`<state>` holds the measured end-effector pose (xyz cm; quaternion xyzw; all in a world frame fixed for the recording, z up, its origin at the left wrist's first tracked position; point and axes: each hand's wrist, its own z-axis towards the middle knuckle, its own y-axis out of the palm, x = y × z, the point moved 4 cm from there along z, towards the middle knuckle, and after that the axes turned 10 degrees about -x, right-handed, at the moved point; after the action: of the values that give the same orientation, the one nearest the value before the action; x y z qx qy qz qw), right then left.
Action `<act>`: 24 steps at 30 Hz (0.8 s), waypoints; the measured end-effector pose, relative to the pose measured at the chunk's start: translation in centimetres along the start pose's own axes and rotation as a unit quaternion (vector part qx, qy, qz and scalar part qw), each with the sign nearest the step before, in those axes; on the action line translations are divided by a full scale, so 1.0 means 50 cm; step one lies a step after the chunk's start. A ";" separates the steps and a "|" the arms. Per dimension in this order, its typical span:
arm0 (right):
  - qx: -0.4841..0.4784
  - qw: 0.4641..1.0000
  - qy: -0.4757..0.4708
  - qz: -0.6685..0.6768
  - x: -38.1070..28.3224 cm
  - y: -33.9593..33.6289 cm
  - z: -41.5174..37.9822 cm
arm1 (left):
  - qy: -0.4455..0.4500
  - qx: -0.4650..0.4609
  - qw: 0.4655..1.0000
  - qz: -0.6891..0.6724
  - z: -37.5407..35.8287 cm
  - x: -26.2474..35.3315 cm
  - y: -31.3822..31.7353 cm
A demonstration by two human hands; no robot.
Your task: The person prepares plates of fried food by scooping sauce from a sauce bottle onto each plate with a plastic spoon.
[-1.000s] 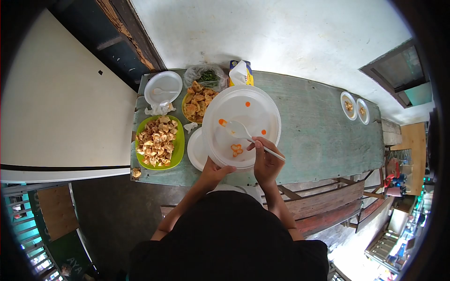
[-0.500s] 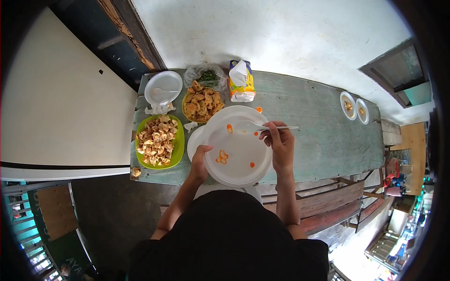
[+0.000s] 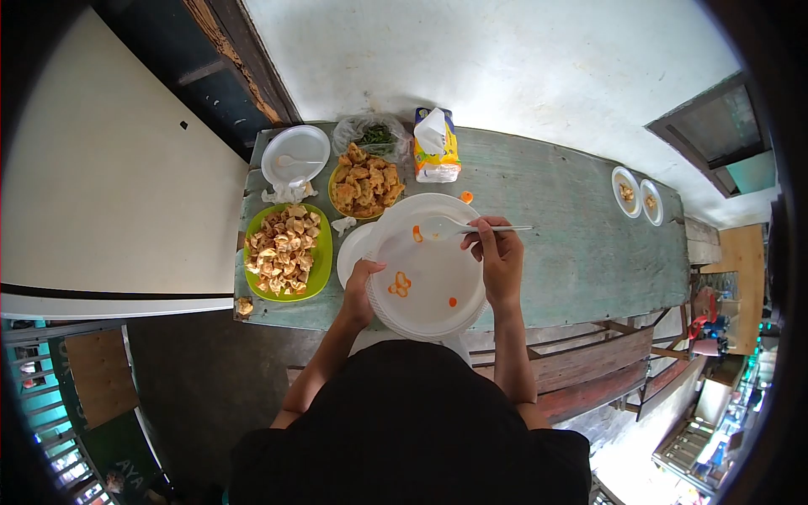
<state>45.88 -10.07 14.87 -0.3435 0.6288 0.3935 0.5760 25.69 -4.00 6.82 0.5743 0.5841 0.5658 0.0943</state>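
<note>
My left hand is closed on the left rim of a large white plate, thumb over the edge. Several orange-red sauce marks spot the plate's surface. Between the fingers of my right hand is a white plastic spoon, its bowl over the far part of the plate and its handle pointing right. Under the plate's left side another white plate peeks out, mostly hidden.
Left on the green table is a green plate of fried folded dumplings. Behind are a bowl of fritters, a bag of greens, a tissue pack and a white plate with a spoon. Two small plates stand far right.
My right hand has shifted slightly left with the spoon, its bowl still over the plate. The plate sits a touch lower in view; my left hand keeps its grip.
</note>
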 end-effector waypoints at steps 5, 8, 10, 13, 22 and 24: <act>0.003 1.000 -0.005 -0.005 0.003 0.000 -0.003 | 0.025 -0.007 0.999 0.044 0.005 -0.018 -0.036; 0.018 1.000 -0.011 -0.001 0.004 -0.011 -0.004 | 0.032 -0.023 0.997 0.073 0.002 -0.013 -0.032; 0.029 0.999 -0.016 0.009 0.001 -0.020 -0.006 | -0.008 -0.023 1.000 -0.002 -0.002 -0.006 -0.015; 0.047 0.998 -0.017 0.040 -0.012 -0.026 -0.009 | 0.017 -0.074 0.996 0.035 -0.012 0.024 0.033; 0.100 0.991 -0.076 0.041 -0.038 -0.020 -0.030 | 0.139 -0.083 0.959 0.232 -0.011 0.049 0.077; 0.135 0.987 -0.075 0.045 -0.044 -0.006 -0.036 | 0.103 -0.071 0.980 0.154 -0.009 0.042 0.078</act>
<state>45.56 -11.85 17.09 -0.2032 0.6461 0.3549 0.6444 26.85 -3.78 11.11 0.5878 0.4534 0.6699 -0.0138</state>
